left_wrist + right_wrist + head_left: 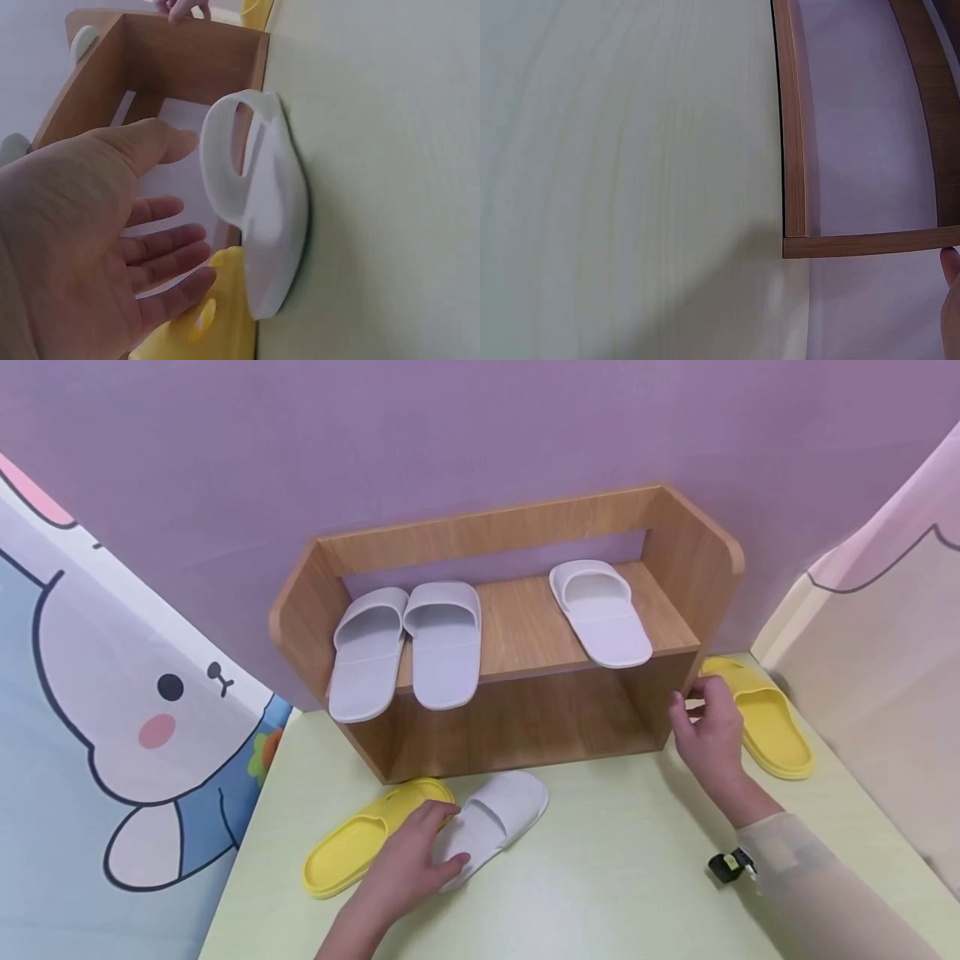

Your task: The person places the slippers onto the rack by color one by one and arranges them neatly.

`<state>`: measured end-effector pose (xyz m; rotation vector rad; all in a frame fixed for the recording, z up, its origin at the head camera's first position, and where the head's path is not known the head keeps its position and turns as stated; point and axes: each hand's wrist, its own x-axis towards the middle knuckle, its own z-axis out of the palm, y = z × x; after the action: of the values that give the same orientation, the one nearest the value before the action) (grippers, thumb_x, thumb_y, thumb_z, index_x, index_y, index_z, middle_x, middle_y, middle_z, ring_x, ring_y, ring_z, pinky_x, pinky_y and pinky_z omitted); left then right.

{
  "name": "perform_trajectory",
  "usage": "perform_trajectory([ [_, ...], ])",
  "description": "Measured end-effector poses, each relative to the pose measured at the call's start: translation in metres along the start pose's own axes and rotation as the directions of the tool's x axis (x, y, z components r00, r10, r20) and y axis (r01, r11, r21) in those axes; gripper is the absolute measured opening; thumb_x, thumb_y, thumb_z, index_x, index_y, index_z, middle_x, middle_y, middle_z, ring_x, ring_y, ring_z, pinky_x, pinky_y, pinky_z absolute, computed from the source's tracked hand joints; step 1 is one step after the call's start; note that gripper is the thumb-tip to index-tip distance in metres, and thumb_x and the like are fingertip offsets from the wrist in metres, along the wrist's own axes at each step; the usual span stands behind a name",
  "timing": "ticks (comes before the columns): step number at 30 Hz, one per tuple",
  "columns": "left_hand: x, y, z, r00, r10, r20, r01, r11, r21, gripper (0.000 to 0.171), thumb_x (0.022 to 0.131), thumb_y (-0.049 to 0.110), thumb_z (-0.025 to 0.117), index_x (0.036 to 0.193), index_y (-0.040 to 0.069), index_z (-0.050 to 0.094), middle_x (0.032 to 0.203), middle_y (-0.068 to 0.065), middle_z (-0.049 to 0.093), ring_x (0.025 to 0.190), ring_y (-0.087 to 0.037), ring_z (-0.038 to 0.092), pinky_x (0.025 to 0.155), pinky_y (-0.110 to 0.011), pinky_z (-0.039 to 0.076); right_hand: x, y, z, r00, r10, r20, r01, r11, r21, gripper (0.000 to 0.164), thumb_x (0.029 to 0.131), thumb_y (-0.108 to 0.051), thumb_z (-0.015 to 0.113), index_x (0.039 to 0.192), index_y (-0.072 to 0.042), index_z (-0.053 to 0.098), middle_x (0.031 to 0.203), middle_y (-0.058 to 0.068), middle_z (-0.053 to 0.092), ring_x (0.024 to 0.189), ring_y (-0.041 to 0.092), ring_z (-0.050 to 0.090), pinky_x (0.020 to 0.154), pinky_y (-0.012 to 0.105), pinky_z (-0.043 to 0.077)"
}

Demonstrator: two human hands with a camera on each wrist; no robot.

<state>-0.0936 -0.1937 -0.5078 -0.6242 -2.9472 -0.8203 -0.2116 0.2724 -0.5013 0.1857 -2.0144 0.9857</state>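
Observation:
My left hand (pixel 408 864) hovers over a white slipper (pixel 513 802) on the table, fingers spread and loosely bent. In the left wrist view the thumb and fingers look apart from that slipper (pixel 274 217). A yellow slipper (pixel 348 852) lies to its left, partly behind the hand. My right hand (pixel 712 735), fingers loosely bent, is at the right side panel of a wooden shoe rack (pixel 498 527); a fingertip touches the panel in the right wrist view. Three pale slippers sit on the rack's upper shelf: two (pixel 367 660) (pixel 446 652) side by side at left, one (pixel 603 618) at right.
Another yellow slipper (pixel 772 727) lies right of the rack, behind the right hand. A purple wall covering (pixel 480 435) stands behind the rack. A cartoon-printed covering (pixel 135 727) borders the pale table (pixel 600 860) at left, a beige one (pixel 892 668) at right.

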Motion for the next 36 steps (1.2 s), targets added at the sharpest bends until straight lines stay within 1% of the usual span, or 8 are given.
perform_trajectory([
  [4, 0.003, 0.003, 0.009, 1.0, -0.001, -0.001, 0.001, 0.999, 0.032, 0.072, 0.087, 0.035, 0.094, 0.146, 0.01, 0.064, 0.142, -0.003, 0.066, 0.131, -0.024, 0.064, 0.108, -0.049, 0.058, 0.0, 0.001, 0.0, 1.0, 0.001, 0.0, -0.001, 1.0, 0.0, 0.017, 0.094, 0.004, 0.068, 0.108, 0.009, 0.06, 0.101, 0.023, 0.068, 0.093, 0.007, 0.062, 0.074, 0.002, 0.046],
  [8, 0.008, 0.011, 0.015, 0.997, -0.071, 0.012, 0.07, 0.996, 0.054, 0.081, 0.085, 0.043, 0.094, 0.149, 0.005, 0.061, 0.145, -0.011, 0.067, 0.13, -0.029, 0.066, 0.106, -0.052, 0.058, 0.0, 0.001, 0.0, 1.0, -0.002, -0.005, 0.002, 1.0, 0.001, 0.017, 0.094, 0.004, 0.069, 0.107, 0.009, 0.06, 0.1, 0.022, 0.069, 0.093, 0.004, 0.061, 0.074, 0.002, 0.046],
  [11, 0.012, 0.016, 0.02, 0.994, -0.105, 0.007, 0.104, 0.991, 0.085, 0.087, 0.083, 0.047, 0.095, 0.15, 0.004, 0.06, 0.143, -0.015, 0.069, 0.126, -0.031, 0.068, 0.102, -0.054, 0.06, 0.0, 0.001, 0.0, 1.0, -0.003, -0.005, 0.003, 1.0, 0.004, 0.017, 0.095, 0.005, 0.069, 0.107, 0.01, 0.059, 0.1, 0.022, 0.069, 0.093, 0.007, 0.062, 0.074, 0.003, 0.047],
  [16, 0.013, 0.016, 0.028, 0.994, -0.103, -0.028, 0.106, 0.985, 0.133, 0.089, 0.08, 0.047, 0.097, 0.149, 0.004, 0.061, 0.138, -0.015, 0.071, 0.12, -0.031, 0.07, 0.093, -0.054, 0.063, -0.001, 0.0, 0.0, 1.0, -0.003, 0.0, 0.003, 1.0, 0.002, 0.017, 0.095, 0.005, 0.069, 0.108, 0.01, 0.059, 0.101, 0.023, 0.068, 0.093, 0.012, 0.064, 0.075, 0.002, 0.046],
  [22, 0.014, 0.016, 0.032, 0.995, -0.079, -0.059, 0.087, 0.984, 0.157, 0.089, 0.076, 0.045, 0.1, 0.145, 0.003, 0.063, 0.131, -0.015, 0.072, 0.115, -0.031, 0.07, 0.09, -0.053, 0.063, -0.001, 0.0, 0.0, 1.0, 0.001, -0.002, -0.001, 1.0, -0.002, 0.018, 0.096, 0.004, 0.069, 0.109, 0.01, 0.059, 0.102, 0.023, 0.069, 0.093, 0.01, 0.063, 0.075, 0.002, 0.046],
  [30, 0.014, 0.015, 0.03, 0.997, -0.07, 0.013, 0.067, 0.985, 0.158, 0.098, 0.068, 0.044, 0.105, 0.146, 0.004, 0.061, 0.135, -0.013, 0.069, 0.123, -0.032, 0.066, 0.096, -0.054, 0.062, -0.001, 0.001, 0.001, 1.0, 0.005, -0.004, -0.006, 1.0, -0.003, 0.018, 0.096, 0.003, 0.069, 0.109, 0.01, 0.059, 0.102, 0.023, 0.069, 0.093, 0.012, 0.064, 0.073, 0.005, 0.048],
  [33, 0.012, 0.015, 0.028, 0.997, -0.046, 0.055, 0.037, 0.986, 0.162, 0.103, 0.066, 0.046, 0.105, 0.15, 0.008, 0.06, 0.134, -0.012, 0.067, 0.12, -0.032, 0.066, 0.099, -0.053, 0.06, -0.001, 0.0, 0.001, 1.0, 0.008, -0.004, -0.008, 1.0, -0.003, 0.018, 0.096, 0.003, 0.069, 0.109, 0.01, 0.059, 0.102, 0.023, 0.068, 0.094, 0.013, 0.064, 0.073, 0.006, 0.049],
  [36, 0.008, 0.016, 0.026, 0.995, -0.024, 0.097, 0.008, 0.987, 0.161, 0.109, 0.065, 0.048, 0.105, 0.157, 0.013, 0.057, 0.13, -0.01, 0.064, 0.113, -0.029, 0.064, 0.097, -0.05, 0.059, -0.001, 0.0, 0.001, 1.0, 0.006, -0.005, -0.006, 1.0, -0.004, 0.018, 0.096, 0.002, 0.069, 0.109, 0.01, 0.059, 0.103, 0.023, 0.068, 0.093, 0.014, 0.064, 0.073, 0.006, 0.049],
])
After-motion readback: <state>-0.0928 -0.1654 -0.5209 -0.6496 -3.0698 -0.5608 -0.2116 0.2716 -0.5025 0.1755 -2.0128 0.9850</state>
